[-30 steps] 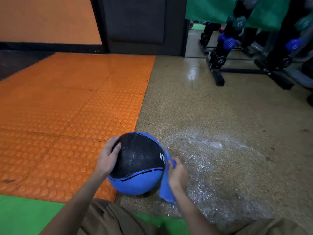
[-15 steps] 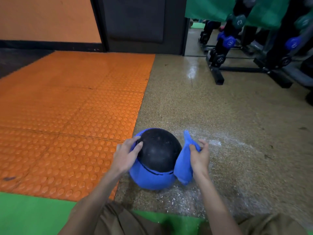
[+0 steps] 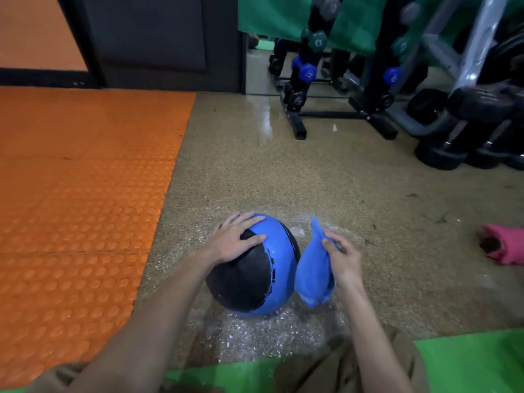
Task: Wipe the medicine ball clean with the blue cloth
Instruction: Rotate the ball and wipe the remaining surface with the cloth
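Steadying the medicine ball (image 3: 243,282) from above, the left hand (image 3: 232,242) lies spread over its top, fingers straight and pressing down, not curled round anything. The ball sits on the speckled floor (image 3: 283,180), inside a wet patch (image 3: 255,336) that glistens around it, just off the edge of the orange mat (image 3: 85,194). The right hand (image 3: 344,262) grips the blue cloth (image 3: 312,273) in a bunch, thumb and fingers pinched at its upper end. The cloth hangs against, or just beside, the ball's right flank; whether it touches cannot be told for sure.

The step in hand looks like wiping that right side. To do it well, the person would want the cloth flattened against the curve rather than held as a wad, so that more fabric meets the surface. The left palm should keep firm pressure, since a round ball on a wet floor will likely roll away from a sideways push. Turning the ball a little under the left hand between strokes would bring the underside and the far face within reach. A pink cloth (image 3: 504,248) lies well apart to the right.
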Demonstrator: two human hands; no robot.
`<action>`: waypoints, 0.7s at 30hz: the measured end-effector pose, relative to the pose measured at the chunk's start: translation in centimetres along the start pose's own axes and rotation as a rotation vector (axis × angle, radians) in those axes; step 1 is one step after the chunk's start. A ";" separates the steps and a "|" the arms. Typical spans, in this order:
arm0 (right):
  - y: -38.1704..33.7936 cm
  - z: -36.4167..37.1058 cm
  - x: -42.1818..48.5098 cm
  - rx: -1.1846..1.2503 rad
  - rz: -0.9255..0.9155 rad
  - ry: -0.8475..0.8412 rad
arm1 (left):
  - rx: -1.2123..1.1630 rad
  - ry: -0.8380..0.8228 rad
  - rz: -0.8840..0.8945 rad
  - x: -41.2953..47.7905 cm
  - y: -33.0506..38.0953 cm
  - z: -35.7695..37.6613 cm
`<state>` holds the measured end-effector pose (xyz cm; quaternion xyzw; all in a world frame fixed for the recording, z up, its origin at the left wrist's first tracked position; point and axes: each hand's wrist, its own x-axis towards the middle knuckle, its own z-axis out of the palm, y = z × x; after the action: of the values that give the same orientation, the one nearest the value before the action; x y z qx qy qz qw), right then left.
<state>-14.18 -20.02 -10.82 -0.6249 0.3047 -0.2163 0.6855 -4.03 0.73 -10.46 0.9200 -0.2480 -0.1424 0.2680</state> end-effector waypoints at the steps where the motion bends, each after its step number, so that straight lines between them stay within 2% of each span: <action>1: 0.3 -0.6 0.2 -0.006 0.012 -0.003 | 0.006 0.010 0.006 0.4 0.6 0.3; 4: 0.3 -1.8 1.1 0.025 -0.016 0.052 | 0.076 0.072 -0.013 1.4 2.8 1.3; 6: 0.1 -1.3 2.0 0.006 -0.106 0.060 | 0.107 0.115 -0.041 1.9 3.9 2.0; 10: 2.7 2.4 2.8 -0.345 -0.224 -0.220 | 0.128 0.223 -0.103 2.2 4.4 3.1; 11: 3.7 3.0 2.6 -0.373 -0.221 -0.219 | 0.135 0.242 -0.126 2.2 4.4 3.2; 18: 9.8 2.9 -5.2 -0.130 -0.253 0.177 | 0.127 0.278 -0.185 2.4 4.1 3.1; 21: 8.1 3.7 -4.2 -0.214 -0.495 0.145 | 0.159 0.287 -0.172 2.3 4.3 3.2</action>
<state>-15.39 -13.48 -18.06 -0.7322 0.2120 -0.3880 0.5181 -5.00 -5.01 -10.99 0.9669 -0.1382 -0.0120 0.2142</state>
